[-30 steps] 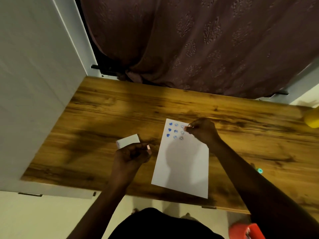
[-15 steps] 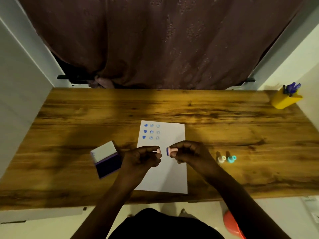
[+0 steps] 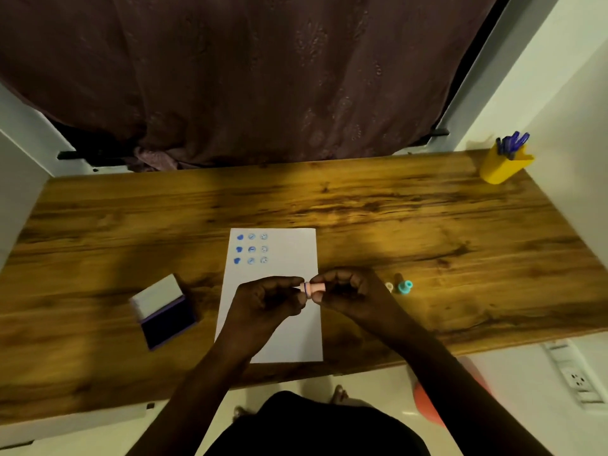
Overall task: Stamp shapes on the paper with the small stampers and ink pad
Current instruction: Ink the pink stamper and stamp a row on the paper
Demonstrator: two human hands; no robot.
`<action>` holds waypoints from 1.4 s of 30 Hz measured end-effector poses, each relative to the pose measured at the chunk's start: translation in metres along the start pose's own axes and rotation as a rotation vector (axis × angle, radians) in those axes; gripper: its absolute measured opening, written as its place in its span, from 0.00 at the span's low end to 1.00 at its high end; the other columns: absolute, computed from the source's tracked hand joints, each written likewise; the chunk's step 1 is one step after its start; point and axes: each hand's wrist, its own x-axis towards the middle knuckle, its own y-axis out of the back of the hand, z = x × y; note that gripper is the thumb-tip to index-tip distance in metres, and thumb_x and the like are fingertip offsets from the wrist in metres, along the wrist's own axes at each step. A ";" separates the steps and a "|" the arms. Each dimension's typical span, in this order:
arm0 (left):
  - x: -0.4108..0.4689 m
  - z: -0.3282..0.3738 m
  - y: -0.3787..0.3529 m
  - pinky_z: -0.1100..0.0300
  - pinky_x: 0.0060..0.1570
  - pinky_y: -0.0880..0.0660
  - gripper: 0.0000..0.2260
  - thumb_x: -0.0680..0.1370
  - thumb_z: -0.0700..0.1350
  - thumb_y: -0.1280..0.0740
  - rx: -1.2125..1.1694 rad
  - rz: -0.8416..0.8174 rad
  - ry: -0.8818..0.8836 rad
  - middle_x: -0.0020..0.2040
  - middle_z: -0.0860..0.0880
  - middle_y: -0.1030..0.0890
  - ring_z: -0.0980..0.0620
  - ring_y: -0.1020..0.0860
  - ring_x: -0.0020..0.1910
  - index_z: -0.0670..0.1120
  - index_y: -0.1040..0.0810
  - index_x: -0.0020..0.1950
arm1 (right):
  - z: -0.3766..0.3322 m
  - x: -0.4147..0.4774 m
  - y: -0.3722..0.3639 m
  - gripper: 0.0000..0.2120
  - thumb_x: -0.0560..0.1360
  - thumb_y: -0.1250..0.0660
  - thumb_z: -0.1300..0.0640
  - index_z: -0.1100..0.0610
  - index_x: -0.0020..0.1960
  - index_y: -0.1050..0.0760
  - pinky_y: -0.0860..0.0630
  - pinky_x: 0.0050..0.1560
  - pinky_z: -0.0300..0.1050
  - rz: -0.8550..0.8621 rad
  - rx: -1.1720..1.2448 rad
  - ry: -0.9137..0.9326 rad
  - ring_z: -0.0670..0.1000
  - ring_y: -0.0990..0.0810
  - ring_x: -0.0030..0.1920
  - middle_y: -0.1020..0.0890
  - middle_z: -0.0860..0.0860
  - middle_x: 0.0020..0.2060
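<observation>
Pink stamper [image 3: 312,287] pinched end to end between left hand [image 3: 269,299] and right hand [image 3: 345,291], above paper [image 3: 279,324]. Possibly capped; too blurred. Ink pad [image 3: 166,315] open on tabletop [image 3: 427,225], left.

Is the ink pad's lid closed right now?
No, the ink pad lies open left of the paper, its white lid flipped back and the dark ink surface exposed.

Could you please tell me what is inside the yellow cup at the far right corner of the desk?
Blue pens stick out of the yellow cup; its wall hides their lower ends and anything else inside.
</observation>
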 end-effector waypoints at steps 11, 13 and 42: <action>0.004 0.000 -0.033 0.64 0.50 0.18 0.16 0.72 0.41 0.20 0.029 -0.091 0.005 0.50 0.57 0.11 0.56 0.13 0.52 0.62 0.12 0.51 | 0.021 -0.018 0.026 0.23 0.71 0.31 0.32 0.51 0.47 0.16 0.20 0.41 0.40 -0.015 0.011 -0.100 0.53 0.15 0.40 0.14 0.53 0.40; 0.005 -0.003 -0.041 0.63 0.53 0.17 0.16 0.71 0.41 0.20 0.025 -0.104 0.020 0.50 0.56 0.11 0.55 0.13 0.52 0.61 0.12 0.52 | 0.027 -0.023 0.031 0.18 0.73 0.31 0.34 0.48 0.47 0.16 0.22 0.40 0.37 -0.013 0.022 -0.123 0.45 0.16 0.38 0.14 0.49 0.39; 0.022 -0.019 -0.088 0.42 0.60 0.19 0.10 0.69 0.49 0.21 0.087 -0.062 0.202 0.48 0.54 0.11 0.53 0.13 0.51 0.58 0.12 0.50 | 0.101 -0.031 0.108 0.13 0.75 0.29 0.46 0.52 0.55 0.18 0.31 0.41 0.37 0.346 -0.878 -0.272 0.51 0.15 0.46 0.14 0.51 0.47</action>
